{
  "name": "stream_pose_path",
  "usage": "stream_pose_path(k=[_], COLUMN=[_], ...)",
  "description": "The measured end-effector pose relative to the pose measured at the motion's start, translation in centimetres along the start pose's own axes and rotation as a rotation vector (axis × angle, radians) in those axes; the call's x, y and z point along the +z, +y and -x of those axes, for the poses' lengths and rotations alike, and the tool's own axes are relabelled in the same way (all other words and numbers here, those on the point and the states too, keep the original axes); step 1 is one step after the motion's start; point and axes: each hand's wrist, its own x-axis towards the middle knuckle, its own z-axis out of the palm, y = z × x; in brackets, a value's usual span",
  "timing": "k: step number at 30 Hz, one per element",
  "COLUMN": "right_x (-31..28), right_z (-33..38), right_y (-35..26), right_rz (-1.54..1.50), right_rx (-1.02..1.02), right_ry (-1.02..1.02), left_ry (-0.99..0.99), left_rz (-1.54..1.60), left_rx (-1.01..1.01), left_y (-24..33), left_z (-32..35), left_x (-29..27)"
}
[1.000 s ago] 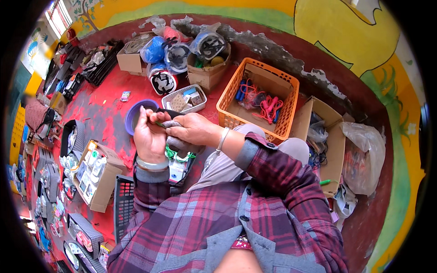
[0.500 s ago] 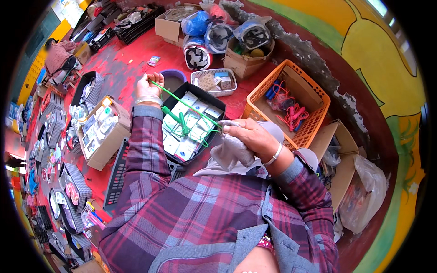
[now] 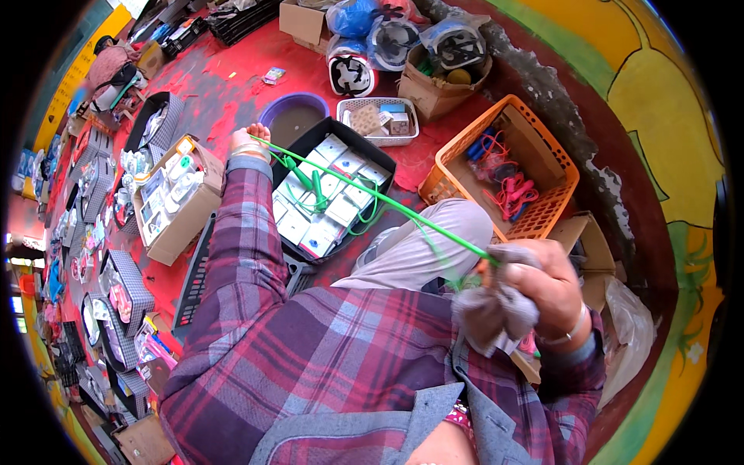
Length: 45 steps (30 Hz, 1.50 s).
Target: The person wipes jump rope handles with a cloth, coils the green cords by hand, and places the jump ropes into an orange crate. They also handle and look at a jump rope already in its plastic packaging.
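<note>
A thin green cable (image 3: 372,194) stretches taut between my two hands. My left hand (image 3: 248,141) is extended far forward and pinches one end of it, above the purple bowl (image 3: 291,116). My right hand (image 3: 535,283) is drawn back near my body and grips the cable together with a crumpled grey cloth (image 3: 496,310). A loop of the green cable hangs down over a black tray (image 3: 380,155) filled with small white boxes. My plaid sleeves cover both forearms.
An orange basket (image 3: 542,147) with coloured cables stands at the right. A white basket (image 3: 376,120), a cardboard box (image 3: 182,209) of packaged items, helmets in bags and many trays of goods lie on the red floor. A painted wall runs along the right.
My hands have moved apart: the left reached further forward, the right pulled back toward my body, and the green cable drew out straight between them.
</note>
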Motion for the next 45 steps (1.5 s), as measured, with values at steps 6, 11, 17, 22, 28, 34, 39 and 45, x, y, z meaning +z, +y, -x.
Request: stream_pose_path(k=[6, 11, 17, 22, 28, 34, 39, 45], right_x=[0.4, 1.8, -2.8, -0.6, 2.7, 2.0, 1.2, 1.5], right_z=[2.2, -1.1, -11.1, -15.8, -16.8, -16.8, -16.7, -14.4], right_y=[-1.8, -2.6, -0.2, 1.2, 3.5, 3.3, 2.2, 1.3], right_rz=[-0.183, -0.438, -0.635, -0.452, -0.281, -0.036, 0.108, 0.571], right_rx=[-0.324, -0.445, -0.306, -0.022, 0.039, -0.110, -0.153, -0.210], right_ry=[0.269, 0.480, 0.283, 0.258, 0.050, 0.082, 0.024, -0.094], left_ry=[0.048, 0.033, 0.015, -0.633, -1.020, -1.062, -0.958, -0.689], left_rz=[-0.028, -0.322, -0.401, -0.354, -0.425, -0.275, -0.132, -0.062], left_rx=[0.015, 0.061, -0.388, -0.534, -0.338, -0.245, -0.213, -0.052], left_y=[-2.0, -2.8, -5.1, -5.5, -8.3, -8.2, -7.0, -0.8], left_z=[0.2, 0.4, 4.0, 17.1, 29.2, 29.4, 29.2, 23.5], left_x=[-1.2, -3.6, -2.8, 0.6, 6.6, 9.0, 11.8, 14.9])
